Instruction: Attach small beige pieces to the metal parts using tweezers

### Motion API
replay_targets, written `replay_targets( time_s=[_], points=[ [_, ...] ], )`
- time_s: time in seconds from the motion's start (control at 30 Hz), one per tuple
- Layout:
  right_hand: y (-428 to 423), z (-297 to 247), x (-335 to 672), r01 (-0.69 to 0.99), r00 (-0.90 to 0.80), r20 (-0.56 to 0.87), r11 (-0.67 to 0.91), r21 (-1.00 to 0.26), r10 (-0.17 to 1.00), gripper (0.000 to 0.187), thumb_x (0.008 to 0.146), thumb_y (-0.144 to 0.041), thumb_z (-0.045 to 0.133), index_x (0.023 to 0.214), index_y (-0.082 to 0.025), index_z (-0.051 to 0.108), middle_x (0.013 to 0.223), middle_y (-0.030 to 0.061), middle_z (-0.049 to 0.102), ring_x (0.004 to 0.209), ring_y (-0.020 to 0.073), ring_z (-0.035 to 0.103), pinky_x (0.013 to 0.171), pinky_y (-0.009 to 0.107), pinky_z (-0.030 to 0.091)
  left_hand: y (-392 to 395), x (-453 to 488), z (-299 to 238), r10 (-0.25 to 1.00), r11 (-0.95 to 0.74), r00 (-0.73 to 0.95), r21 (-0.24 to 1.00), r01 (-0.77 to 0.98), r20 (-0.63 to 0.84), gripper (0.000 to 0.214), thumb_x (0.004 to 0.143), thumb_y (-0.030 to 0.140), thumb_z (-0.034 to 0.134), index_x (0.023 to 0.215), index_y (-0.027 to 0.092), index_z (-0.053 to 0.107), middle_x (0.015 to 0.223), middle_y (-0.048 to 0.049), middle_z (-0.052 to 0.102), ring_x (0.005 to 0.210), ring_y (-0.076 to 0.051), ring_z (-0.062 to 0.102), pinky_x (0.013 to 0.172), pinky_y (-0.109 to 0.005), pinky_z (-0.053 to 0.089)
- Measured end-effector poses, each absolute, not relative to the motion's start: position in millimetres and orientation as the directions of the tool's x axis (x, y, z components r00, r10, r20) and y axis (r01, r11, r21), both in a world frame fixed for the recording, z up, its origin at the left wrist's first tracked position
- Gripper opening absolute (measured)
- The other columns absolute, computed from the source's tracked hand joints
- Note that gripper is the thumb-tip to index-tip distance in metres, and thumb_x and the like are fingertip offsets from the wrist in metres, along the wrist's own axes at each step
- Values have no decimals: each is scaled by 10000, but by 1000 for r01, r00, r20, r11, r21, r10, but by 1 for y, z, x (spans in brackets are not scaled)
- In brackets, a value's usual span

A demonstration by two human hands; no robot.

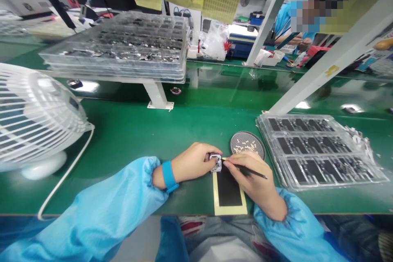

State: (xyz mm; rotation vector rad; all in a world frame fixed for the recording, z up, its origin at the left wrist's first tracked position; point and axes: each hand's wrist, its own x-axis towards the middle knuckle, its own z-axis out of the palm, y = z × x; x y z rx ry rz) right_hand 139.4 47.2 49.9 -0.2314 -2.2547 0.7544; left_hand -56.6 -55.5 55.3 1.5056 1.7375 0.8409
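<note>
My left hand (196, 161) is closed on a small squarish watch case (216, 163) with a pale metal rim, its open side showing inner parts. Between the fingers of my right hand (253, 176) is a slim black tool (253, 172) that looks like tweezers, with its tip at the case's right edge. A tiny pale piece seems to be by the tip, too small to make out. Under both hands lies a black pad with a yellow border (215, 200). Just behind my right hand is a round grey dish (235, 137) holding several tiny beige pieces.
Clear plastic trays of parts (319, 153) lie to the right, beside a slanted white post (307, 73). A white fan (39, 118) with its cord stands left. Stacked trays (123, 45) sit on a raised shelf. Beyond the conveyor (221, 86), another person (282, 20) works.
</note>
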Motion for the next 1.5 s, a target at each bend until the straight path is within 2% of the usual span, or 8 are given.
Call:
replay_targets(
  time_s=[0.27,0.67,1.0,1.33,1.5],
  points=[
    [46,48,144,-85,-736,586,813,-576,338,250,856,-71,726,1037,-227,656,984,29,729,912,185,667,859,385,531,-55,-57,55,994,106,-93,824,557,-65,332,853,226,574,1143,211,734,889,-12,739,662,-131,593,616,-245,425],
    [46,51,145,-69,-705,603,810,-583,374,270,836,-60,742,1034,-229,676,969,26,733,923,187,674,867,387,537,-56,-57,56,994,98,-89,821,562,-57,326,870,245,573,1153,221,732,922,-25,749,653,-134,592,612,-253,414],
    [47,49,149,-46,-699,513,685,-727,498,157,874,-92,701,963,-219,681,940,46,717,901,196,674,821,381,546,-56,-56,59,997,70,-72,820,569,-36,348,843,195,574,1155,210,729,925,-31,736,656,-135,586,620,-248,425],
    [50,42,156,-72,-787,467,692,-718,403,203,867,-115,724,1025,-235,683,1009,43,734,951,204,683,857,396,553,-57,-56,58,998,51,-66,816,576,-15,357,831,177,566,1148,209,729,928,-30,722,664,-131,573,629,-243,425],
    [46,46,155,-146,-739,548,701,-699,393,232,841,-66,735,996,-230,683,981,40,743,908,200,695,819,390,563,-57,-56,58,993,107,-95,865,491,-69,431,800,163,593,1214,233,694,722,12,668,570,-116,535,560,-233,386]
  ],
)
